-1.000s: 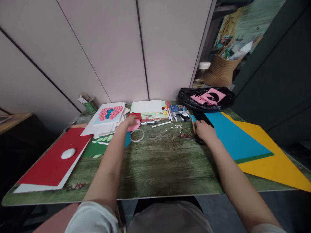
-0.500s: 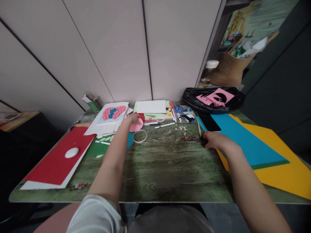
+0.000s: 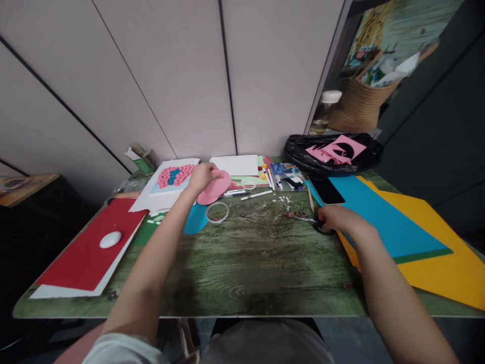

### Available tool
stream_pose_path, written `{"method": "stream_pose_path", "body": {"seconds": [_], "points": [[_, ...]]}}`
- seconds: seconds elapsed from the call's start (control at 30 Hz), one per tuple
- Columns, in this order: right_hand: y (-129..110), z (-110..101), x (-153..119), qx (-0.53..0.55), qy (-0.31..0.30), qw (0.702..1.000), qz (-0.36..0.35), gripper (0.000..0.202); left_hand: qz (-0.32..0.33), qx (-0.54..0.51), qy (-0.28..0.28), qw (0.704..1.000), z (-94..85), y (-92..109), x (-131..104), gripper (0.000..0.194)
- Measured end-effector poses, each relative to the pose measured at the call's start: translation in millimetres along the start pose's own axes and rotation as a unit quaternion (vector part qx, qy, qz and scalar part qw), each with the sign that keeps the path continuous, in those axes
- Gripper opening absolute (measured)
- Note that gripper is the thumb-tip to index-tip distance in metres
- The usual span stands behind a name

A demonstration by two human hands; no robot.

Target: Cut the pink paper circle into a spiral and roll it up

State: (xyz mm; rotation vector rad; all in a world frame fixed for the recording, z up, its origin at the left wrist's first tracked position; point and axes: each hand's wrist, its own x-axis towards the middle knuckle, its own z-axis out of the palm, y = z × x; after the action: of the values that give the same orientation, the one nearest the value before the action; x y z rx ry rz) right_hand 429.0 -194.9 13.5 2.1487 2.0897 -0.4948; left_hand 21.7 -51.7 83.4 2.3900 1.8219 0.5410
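A: Entry. Pink paper piece (image 3: 215, 186): rounded cut-out, lifted off the table (image 3: 250, 263), pinched at its near-left edge by the left hand (image 3: 201, 176). Hand closed around that edge; the rest of the piece sticks out to the hand's right.

B: Right hand (image 3: 335, 219)?

A: Low on the table, fingers curled over the black handles of the scissors (image 3: 316, 224). Blades point away to the hand's left. Fingers rest on or in the loops; cannot tell whether the scissors are gripped fast or only covered.

B: Around the left hand?

A: Just below it, a clear tape ring (image 3: 217, 212) flat on the table, and a blue paper scrap (image 3: 195, 220) nearer the forearm. To its left, a white card with a pink and blue dotted pattern (image 3: 173, 176) atop a white stack. Further left, a red sheet (image 3: 89, 247) with a white oval object (image 3: 110, 239) on it.

B: Around the right hand?

A: Directly right, a blue sheet (image 3: 379, 217) over a yellow sheet (image 3: 447, 258). Beyond it, a dark phone (image 3: 329, 189); further back, a black bag (image 3: 333, 151) with pink offcuts on top. Small red bits (image 3: 292, 215) just left of the blades.

B: Progress?

A: Judgement only: the piece is already cut to shape and in hand, and the dotted card looks largely filled. Paper and scissors are well apart, so no cutting is under way.
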Motion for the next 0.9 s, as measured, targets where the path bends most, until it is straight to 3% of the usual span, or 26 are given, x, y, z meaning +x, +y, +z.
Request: {"method": "stream_pose_path", "body": {"seconds": [0.1,0.2,0.27,0.33,0.43,0.53,0.7,0.9], "points": [[3,-8,-9,0.056,-0.041,0.996,-0.053,0.010,0.004,-0.079,0.057,0.995,-7.7,24,-33,0.037],[-3,-19,-18,0.130,-0.062,0.984,-0.102,0.020,-0.030,-0.346,0.114,0.931,5.2,57,-74,0.029],[-18,-23,-21,0.310,-0.061,0.934,-0.167,0.026,-0.073,-0.454,0.101,0.882,21.1,80,-100,0.036],[-41,-22,-23,0.451,-0.016,0.875,-0.176,0.036,-0.095,-0.518,0.069,0.847,38.2,100,-121,0.044],[-79,-14,-25,0.565,-0.005,0.810,-0.158,0.045,-0.085,-0.504,0.074,0.856,59.4,119,-143,0.037],[-103,-2,-27,0.578,-0.006,0.803,-0.144,0.045,-0.066,-0.460,0.112,0.878,72.7,123,-153,0.039],[-111,13,-25,0.570,-0.005,0.810,-0.139,0.038,-0.064,-0.471,0.092,0.875,80.3,116,-155,0.041],[-106,15,-17,0.582,0.076,0.802,-0.111,0.036,-0.094,-0.590,0.005,0.802,84.9,112,-157,0.058]]}}
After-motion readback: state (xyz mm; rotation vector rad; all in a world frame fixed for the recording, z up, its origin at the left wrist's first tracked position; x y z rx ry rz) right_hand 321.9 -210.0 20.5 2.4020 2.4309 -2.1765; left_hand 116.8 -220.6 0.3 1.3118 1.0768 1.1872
